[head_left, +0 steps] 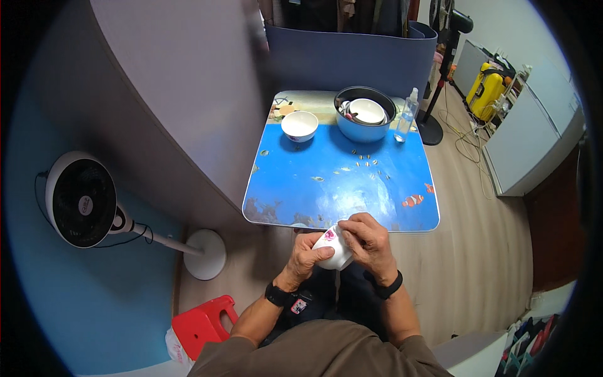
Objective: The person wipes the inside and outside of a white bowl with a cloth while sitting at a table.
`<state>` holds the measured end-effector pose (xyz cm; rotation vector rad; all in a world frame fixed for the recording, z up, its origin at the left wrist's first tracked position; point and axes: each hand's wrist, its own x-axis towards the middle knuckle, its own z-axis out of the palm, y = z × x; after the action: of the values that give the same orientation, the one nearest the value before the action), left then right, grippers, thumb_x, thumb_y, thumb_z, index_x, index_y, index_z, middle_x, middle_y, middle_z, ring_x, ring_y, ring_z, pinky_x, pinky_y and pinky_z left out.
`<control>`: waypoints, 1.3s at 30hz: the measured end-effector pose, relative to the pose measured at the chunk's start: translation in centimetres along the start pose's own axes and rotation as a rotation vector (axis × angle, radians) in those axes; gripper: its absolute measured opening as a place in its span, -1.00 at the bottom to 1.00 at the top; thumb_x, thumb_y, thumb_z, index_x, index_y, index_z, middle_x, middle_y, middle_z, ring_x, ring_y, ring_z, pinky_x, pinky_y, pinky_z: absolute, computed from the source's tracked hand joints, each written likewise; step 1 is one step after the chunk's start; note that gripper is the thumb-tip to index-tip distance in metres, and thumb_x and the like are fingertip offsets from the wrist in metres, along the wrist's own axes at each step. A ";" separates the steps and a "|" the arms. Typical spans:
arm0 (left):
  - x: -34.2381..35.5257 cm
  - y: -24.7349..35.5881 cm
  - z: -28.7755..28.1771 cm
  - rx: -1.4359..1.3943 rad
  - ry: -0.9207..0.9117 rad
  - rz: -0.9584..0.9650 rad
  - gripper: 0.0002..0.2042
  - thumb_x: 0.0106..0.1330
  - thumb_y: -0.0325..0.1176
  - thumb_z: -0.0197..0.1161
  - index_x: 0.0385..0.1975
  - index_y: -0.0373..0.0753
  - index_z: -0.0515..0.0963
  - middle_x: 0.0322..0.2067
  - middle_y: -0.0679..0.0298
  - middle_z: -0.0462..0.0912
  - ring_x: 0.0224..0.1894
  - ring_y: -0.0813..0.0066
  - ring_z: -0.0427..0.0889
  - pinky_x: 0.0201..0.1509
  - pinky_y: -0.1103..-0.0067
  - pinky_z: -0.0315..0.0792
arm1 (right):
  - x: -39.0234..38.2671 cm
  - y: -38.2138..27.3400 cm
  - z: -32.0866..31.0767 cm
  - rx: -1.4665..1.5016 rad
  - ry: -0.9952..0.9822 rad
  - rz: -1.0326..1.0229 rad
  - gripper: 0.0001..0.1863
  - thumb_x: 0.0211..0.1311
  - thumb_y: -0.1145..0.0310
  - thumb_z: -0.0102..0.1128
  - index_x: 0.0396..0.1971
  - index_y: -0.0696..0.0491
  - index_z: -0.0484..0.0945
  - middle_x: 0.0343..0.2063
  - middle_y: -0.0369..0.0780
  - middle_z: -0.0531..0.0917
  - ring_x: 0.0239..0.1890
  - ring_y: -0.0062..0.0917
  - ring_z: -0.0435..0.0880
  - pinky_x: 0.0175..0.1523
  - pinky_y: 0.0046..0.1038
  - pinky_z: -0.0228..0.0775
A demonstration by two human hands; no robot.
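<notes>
A white bowl [330, 246] with a pink flower on its side is held tilted just off the table's near edge. My left hand [305, 254] grips it, thumb across the outer wall. On the bowl's right side, my right hand [369, 242] has its fingers bent and pressed together against it. Something white shows under those fingers, and I cannot make out whether it is a cloth or part of the bowl. Farther off on the table stand a second white bowl [299, 125] and a large dark-lined pot [353, 133] with white bowls and utensils inside.
The blue sea-print table [295, 182] lies before me. A clear spray bottle [405, 119] stands right of the pot. To my left are a white fan [204, 254] and a red plastic stool [200, 323]. A black fan stand [431, 130] and yellow suitcase [485, 94] stand at back right.
</notes>
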<state>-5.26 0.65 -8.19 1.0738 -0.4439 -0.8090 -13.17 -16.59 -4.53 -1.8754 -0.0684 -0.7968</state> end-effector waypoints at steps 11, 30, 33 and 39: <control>-3.0 1.4 0.5 0.027 0.113 0.197 -0.76 0.20 -0.36 0.31 -0.25 -0.42 0.64 -0.38 0.28 0.69 -0.36 0.64 0.60 -0.27 0.67 0.46 | -3.3 -4.2 2.5 -0.260 -0.042 -0.333 -0.60 -0.15 0.67 0.28 -0.19 0.11 0.59 -0.42 -0.16 0.53 -0.36 -0.27 0.62 -0.34 -0.36 0.49; -5.2 2.9 2.4 0.512 0.167 0.380 -0.79 0.17 -0.37 0.31 -0.33 -0.42 0.65 -0.53 0.34 0.64 -0.49 0.68 0.52 -0.39 0.66 0.39 | 0.3 -0.6 2.6 -0.185 0.085 -0.166 -0.89 0.07 0.63 0.22 -0.36 0.19 0.61 -0.51 -0.10 0.56 -0.49 -0.31 0.58 -0.39 -0.40 0.42; -5.0 2.4 0.9 0.483 0.196 0.338 -0.79 0.17 -0.35 0.31 -0.37 -0.41 0.65 -0.54 0.34 0.63 -0.50 0.68 0.52 -0.42 0.65 0.37 | -1.4 -3.0 3.8 -0.196 0.050 -0.272 -0.82 0.01 0.65 0.28 -0.32 0.19 0.59 -0.48 -0.10 0.56 -0.50 -0.33 0.60 -0.40 -0.42 0.45; -5.9 1.7 1.2 0.517 0.138 0.337 -0.78 0.16 -0.33 0.32 -0.36 -0.40 0.66 -0.55 0.32 0.66 -0.50 0.64 0.56 -0.40 0.64 0.41 | 0.1 0.6 3.5 -0.009 -0.031 -0.016 -0.91 0.18 0.54 0.20 -0.34 0.22 0.62 -0.49 -0.16 0.59 -0.48 -0.43 0.58 -0.36 -0.47 0.42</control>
<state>-9.24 4.88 -5.78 1.4705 -0.7174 -0.3196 -11.10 -13.91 -5.73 -1.8980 -0.0987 -0.7803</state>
